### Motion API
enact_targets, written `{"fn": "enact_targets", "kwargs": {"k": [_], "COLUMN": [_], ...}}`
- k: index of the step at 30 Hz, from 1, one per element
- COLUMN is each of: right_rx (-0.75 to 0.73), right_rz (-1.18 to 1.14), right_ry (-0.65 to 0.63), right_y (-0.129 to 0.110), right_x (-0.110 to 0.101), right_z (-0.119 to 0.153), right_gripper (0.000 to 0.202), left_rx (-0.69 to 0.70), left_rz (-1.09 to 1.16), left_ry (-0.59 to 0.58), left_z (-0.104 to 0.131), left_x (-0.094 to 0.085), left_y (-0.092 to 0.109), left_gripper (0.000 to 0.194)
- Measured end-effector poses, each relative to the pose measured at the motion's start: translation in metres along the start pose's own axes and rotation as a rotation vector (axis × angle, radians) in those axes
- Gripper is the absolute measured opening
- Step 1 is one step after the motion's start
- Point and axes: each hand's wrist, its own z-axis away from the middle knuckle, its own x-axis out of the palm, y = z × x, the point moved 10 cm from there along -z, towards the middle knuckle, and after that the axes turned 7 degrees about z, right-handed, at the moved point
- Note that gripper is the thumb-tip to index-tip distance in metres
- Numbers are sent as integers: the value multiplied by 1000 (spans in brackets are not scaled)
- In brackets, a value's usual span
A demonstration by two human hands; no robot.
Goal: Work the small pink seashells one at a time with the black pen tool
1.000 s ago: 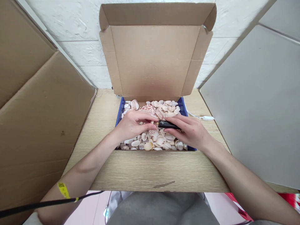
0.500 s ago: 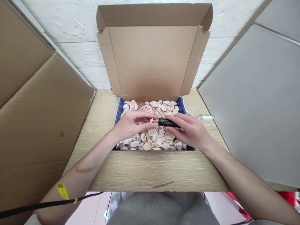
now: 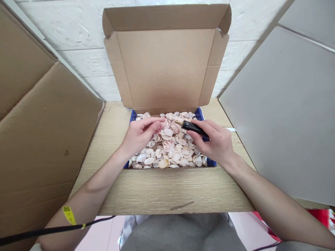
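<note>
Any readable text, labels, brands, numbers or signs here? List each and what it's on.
Nothing legible.
Yellow tag on the black cable: dark code-like patch and small marks, too small to read.
Black tool in the right hand: tiny light marks, unreadable.
Red-and-white item, lower right: no lettering I can make out.

Person in plain grey clothing [image 3: 180,233], a grey sleeve [image 3: 303,246] at the right elbow; bare left hand [image 3: 140,135] and right hand [image 3: 217,141]; black cable [image 3: 52,230] with yellow tag [image 3: 69,215].
</note>
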Motion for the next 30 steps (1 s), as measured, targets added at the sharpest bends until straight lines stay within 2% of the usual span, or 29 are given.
{"fn": "enact_targets", "kwargs": {"k": [4, 8, 13, 15, 18, 20, 22, 24, 26, 28, 30], "right_rx": [14, 7, 16, 13, 15, 28, 37, 37, 34, 30, 24], "right_rz": [-4, -3, 3, -5, -12, -11, -7, -5, -15, -22, -20], "right_ry": [14, 29, 26, 29, 29, 14, 4, 3, 6, 13, 17], "right_y": [2, 2, 3, 3, 3, 4, 5, 5, 5, 4, 4], "right_x": [-1, -1, 0, -1, -1, 1, 2, 2, 1, 1, 1], "right_z": [0, 0, 0, 0, 0, 0, 1, 1, 1, 1, 1], "right_gripper": [20, 21, 20, 21, 21, 21, 22, 22, 22, 22, 22], "left_rx": [117, 175, 369, 385, 310, 217, 186, 246, 324, 333, 311], "left_rz": [-186, -324, -358, -375, -445, -421, -377, -406, -515, -608, -681], "left_ry": [-127, -238, -415, -386, -254, -175, -149, -141, -70, 22, 66], "left_z": [5, 8, 15, 14, 8, 4, 3, 4, 4, 3, 1], "left_x": [14, 26, 47, 44, 29, 15, 9, 8, 3, -5, -11], "left_y": [10, 14, 29, 32, 27, 19, 15, 21, 30, 33, 31], "left_gripper": [30, 21, 14, 20, 31, 30, 26, 26, 26, 25, 27]}}
